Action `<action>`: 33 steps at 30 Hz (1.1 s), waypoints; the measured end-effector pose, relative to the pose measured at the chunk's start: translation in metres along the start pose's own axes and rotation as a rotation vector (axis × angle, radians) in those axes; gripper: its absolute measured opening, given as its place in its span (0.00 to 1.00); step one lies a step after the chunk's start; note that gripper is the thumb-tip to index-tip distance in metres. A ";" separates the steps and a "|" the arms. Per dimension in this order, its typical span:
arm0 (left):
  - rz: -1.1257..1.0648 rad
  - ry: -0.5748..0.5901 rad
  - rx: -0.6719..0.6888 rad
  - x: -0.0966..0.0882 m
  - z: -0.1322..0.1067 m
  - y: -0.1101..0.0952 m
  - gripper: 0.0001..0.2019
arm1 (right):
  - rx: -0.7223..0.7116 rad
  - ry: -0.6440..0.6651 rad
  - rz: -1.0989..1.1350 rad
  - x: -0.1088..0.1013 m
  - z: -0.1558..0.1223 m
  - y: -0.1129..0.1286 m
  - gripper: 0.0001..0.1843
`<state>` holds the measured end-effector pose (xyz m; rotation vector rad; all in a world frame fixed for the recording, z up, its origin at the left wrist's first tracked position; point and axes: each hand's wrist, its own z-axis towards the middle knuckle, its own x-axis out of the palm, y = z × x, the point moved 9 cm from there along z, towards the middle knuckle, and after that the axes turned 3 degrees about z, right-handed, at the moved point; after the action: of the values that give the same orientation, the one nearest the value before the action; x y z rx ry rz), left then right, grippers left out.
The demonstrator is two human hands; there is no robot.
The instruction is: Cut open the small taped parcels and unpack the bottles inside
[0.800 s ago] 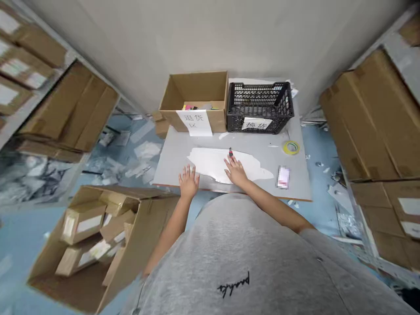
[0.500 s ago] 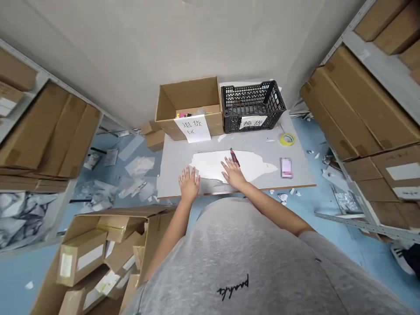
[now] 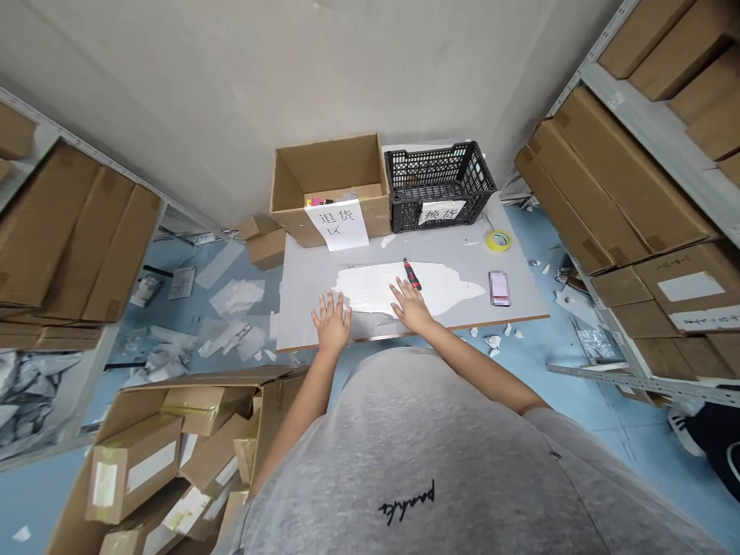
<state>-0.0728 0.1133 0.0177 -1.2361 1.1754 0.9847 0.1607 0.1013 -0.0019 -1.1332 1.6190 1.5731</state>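
Note:
My left hand [image 3: 332, 324] rests with spread fingers near the front edge of the grey table [image 3: 309, 308], beside the left end of a bare white patch [image 3: 370, 287] on its top. Over that patch lies my right hand [image 3: 412, 307], also flat with fingers apart and holding nothing. Just beyond its fingertips is a red and black utility knife [image 3: 412, 274], apart from the palm. A phone [image 3: 499, 288] with a lit screen lies to the right. Behind it sits a roll of yellow tape [image 3: 498, 240].
An open cardboard box [image 3: 329, 173] with a paper sign and a black plastic crate [image 3: 442, 189] stand at the table's back. A large carton [image 3: 277, 393] of small boxes is at lower left. Shelves of boxes [image 3: 636, 185] flank both sides. Paper scraps [image 3: 237, 297] litter the floor.
The view has shifted slightly, so the shelves and table appear a little displaced. Both hands stay flat on the table, and the knife, phone and tape keep their places.

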 end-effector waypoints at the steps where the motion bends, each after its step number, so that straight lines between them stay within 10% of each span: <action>1: -0.001 -0.004 -0.006 0.000 0.000 -0.002 0.29 | -0.007 0.004 0.002 -0.002 0.001 -0.001 0.33; 10: 0.005 -0.066 -0.181 -0.006 -0.030 0.019 0.30 | -0.119 0.069 0.055 -0.002 0.025 0.002 0.33; 16: 0.085 -0.175 -0.562 -0.033 -0.127 0.109 0.31 | -0.425 0.206 0.167 0.047 0.062 0.101 0.32; 24: 0.103 -0.075 -0.816 -0.022 -0.204 0.140 0.30 | -0.645 0.353 0.126 0.104 0.032 0.167 0.32; 33: 0.003 -0.204 -1.178 -0.027 -0.377 0.257 0.31 | -1.028 0.413 0.009 0.190 -0.033 0.367 0.34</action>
<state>-0.3722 -0.2319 0.0176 -1.9368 0.3535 1.8618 -0.2441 0.0122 0.0061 -2.0621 0.9588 2.3752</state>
